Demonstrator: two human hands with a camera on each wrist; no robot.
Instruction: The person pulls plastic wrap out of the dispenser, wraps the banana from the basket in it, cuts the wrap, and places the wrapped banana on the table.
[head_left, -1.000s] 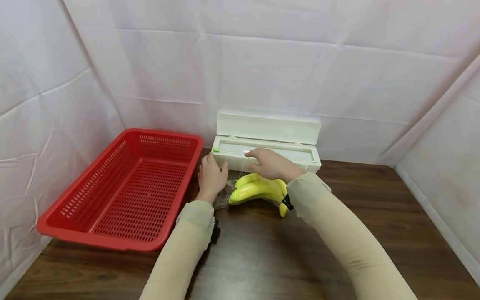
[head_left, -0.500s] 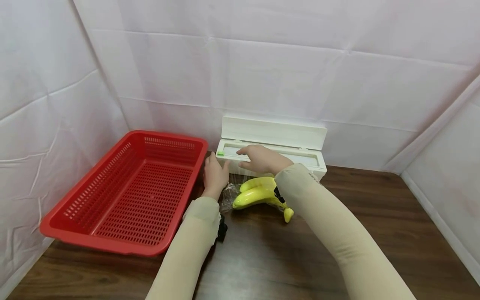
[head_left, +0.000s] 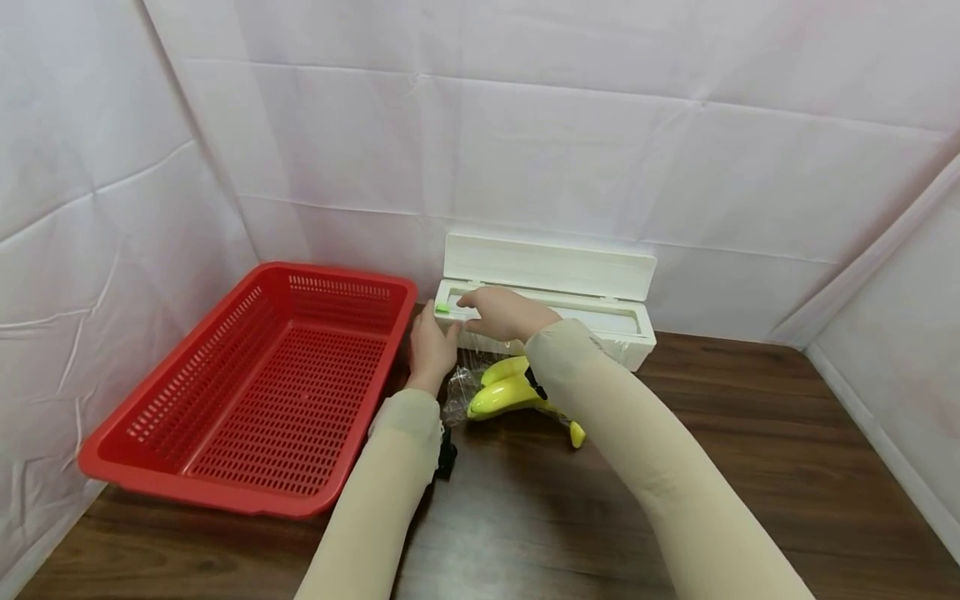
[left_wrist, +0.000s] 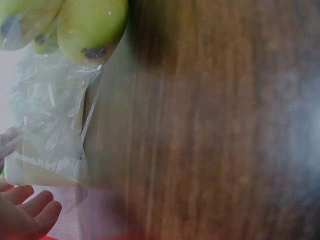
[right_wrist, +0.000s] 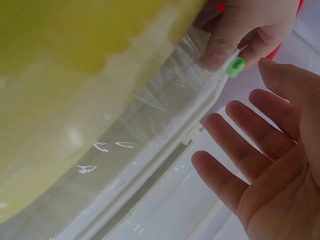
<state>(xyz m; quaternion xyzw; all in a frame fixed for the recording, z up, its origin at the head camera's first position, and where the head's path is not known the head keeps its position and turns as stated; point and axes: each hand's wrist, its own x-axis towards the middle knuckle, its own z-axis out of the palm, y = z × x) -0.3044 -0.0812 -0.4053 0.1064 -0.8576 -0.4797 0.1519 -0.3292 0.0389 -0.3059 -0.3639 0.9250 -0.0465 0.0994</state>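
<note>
Gripping the white box [head_left: 573, 298] near center frame by its left end: left hand [head_left: 431, 350], thumb on front, fingers bent round the end. Right hand [head_left: 506, 315] over the box, fingers spread, holding nothing, just beside the green tab [right_wrist: 235, 67]; apart from it in right wrist view. Clear film [left_wrist: 55, 115] runs down the box front to the bananas [head_left: 506, 397], wrinkled at their left. Bananas lie mid-frame below the box, partly behind the right sleeve [head_left: 637, 433]. Box lid [head_left: 551, 267] raised at back. Red basket [head_left: 225, 495] fills left of frame. Dark wood table [head_left: 712, 417] below, white cloth [head_left: 555, 150] across top.
</note>
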